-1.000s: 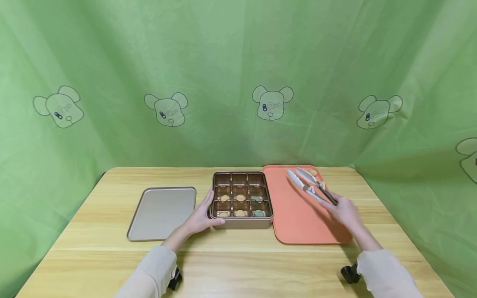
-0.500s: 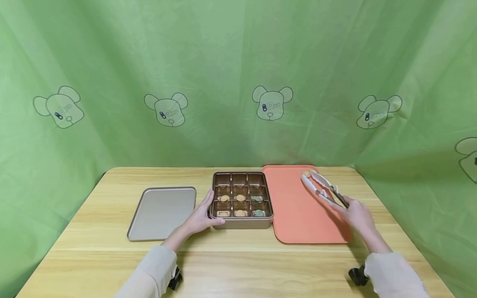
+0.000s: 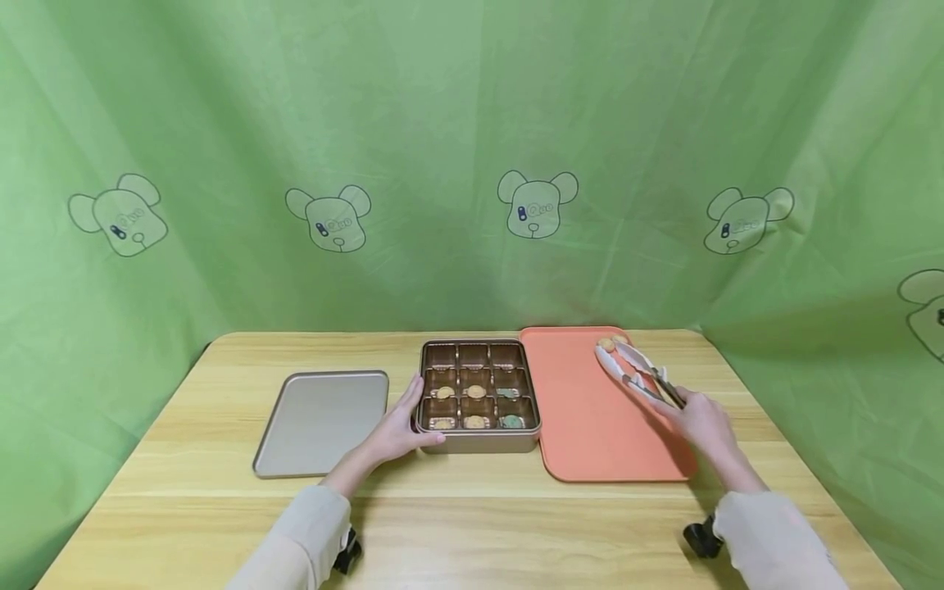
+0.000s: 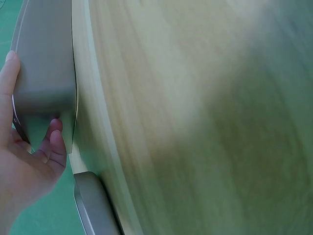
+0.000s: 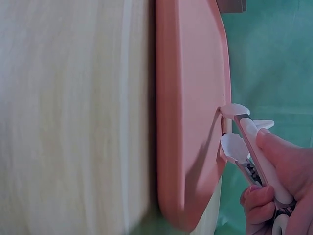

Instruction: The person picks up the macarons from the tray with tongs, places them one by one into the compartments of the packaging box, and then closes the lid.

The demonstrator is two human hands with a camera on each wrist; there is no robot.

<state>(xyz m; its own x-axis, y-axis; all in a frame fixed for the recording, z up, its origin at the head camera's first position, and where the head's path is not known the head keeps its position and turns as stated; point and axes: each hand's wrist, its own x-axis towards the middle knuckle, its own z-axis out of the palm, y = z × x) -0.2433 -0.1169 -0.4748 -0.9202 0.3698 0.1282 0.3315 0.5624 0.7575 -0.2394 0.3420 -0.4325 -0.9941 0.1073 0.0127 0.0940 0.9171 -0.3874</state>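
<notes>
My left hand (image 3: pixel 396 428) holds the front left corner of a bronze square tin (image 3: pixel 483 444), thumb on its front wall and fingers along its left side. The tin's insert has several compartments; the front and middle rows carry tan cookies (image 3: pixel 475 392) and green cookies (image 3: pixel 512 422). My right hand (image 3: pixel 704 422) grips metal tongs (image 3: pixel 612 365), whose spread white tips are low over the far right of the orange tray (image 3: pixel 590 442). One tan cookie (image 3: pixel 606 344) lies right at the tongs' tips, another just behind it. In the right wrist view my fingers wrap the tongs' handles (image 5: pixel 264 161).
A flat bronze lid (image 3: pixel 324 422) lies left of the tin on the wooden table (image 3: pixel 442 524). The orange tray sits directly against the tin's right side. A green curtain (image 3: pixel 442 98) with bear heads stands behind the table and along both sides.
My right hand has moved the tongs right and slightly nearer me, bringing their tips to the cookies at the tray's far right corner. My left hand stays on the tin.
</notes>
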